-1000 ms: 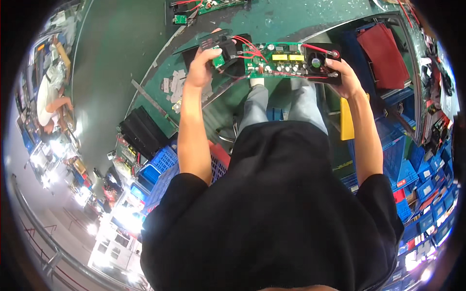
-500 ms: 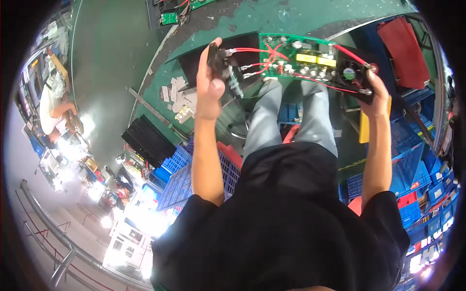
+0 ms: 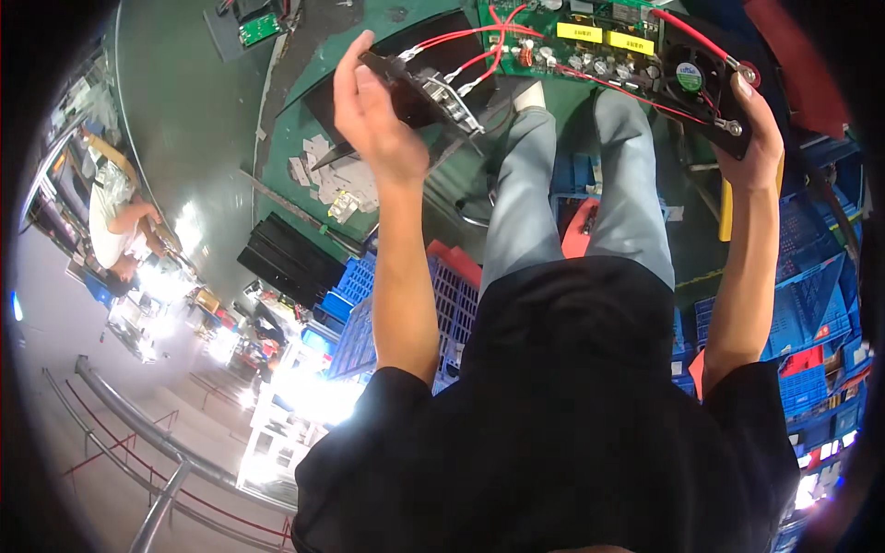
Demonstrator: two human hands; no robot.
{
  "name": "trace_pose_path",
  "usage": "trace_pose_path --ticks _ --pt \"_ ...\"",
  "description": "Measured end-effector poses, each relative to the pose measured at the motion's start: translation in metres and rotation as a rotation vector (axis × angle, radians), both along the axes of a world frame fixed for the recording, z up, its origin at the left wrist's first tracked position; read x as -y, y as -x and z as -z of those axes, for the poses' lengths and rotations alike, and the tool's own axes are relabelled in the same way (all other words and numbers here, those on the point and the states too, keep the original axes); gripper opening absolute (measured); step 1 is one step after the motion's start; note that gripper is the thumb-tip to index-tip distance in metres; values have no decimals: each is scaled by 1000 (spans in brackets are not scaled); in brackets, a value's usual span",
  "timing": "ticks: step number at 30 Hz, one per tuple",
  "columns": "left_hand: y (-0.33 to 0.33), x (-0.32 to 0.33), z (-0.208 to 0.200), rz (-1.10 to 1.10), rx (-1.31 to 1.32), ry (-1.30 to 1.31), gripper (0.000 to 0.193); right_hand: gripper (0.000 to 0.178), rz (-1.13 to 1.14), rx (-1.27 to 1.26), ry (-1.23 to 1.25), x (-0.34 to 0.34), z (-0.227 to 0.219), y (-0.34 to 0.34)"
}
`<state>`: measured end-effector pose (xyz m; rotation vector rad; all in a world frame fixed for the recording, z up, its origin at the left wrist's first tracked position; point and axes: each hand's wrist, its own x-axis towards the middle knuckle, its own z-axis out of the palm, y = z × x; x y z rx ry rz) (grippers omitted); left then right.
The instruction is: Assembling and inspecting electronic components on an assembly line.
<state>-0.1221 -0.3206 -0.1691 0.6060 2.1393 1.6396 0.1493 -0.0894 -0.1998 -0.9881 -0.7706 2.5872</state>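
Observation:
A green circuit board [image 3: 542, 57] with two yellow-labelled parts stretches between my hands, above my knees. My left hand [image 3: 376, 129] grips a tilted black end panel [image 3: 398, 88] with metal socket parts on its inner side. Several red wires [image 3: 461, 39] link that panel to the board. At the board's other end, my right hand [image 3: 760, 134] is closed on a black fan panel [image 3: 708, 109]. This panel carries a small fan [image 3: 689, 77] and two terminals with thick and thin red wires. Parts of both panels are hidden by my fingers.
A green work table [image 3: 288, 124] spreads ahead, with a pile of white paper pieces [image 3: 324, 175] on it. Black panels [image 3: 293, 261] lie stacked at the left. Blue crates [image 3: 795, 304] stand at the right. Another person [image 3: 118, 217] works at the far left.
The board and both panels sit higher and look larger in view. The left panel has tilted more, its socket side turning into sight. Both hands keep their hold.

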Motion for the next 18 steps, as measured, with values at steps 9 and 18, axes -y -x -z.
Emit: trace_pose_path --ticks 9,18 --pt "2 -8 9 -123 52 38 29 37 51 -18 143 3 37 -29" --pt "4 -7 15 -139 75 -1 30 36 88 95 176 -13 48 -37"
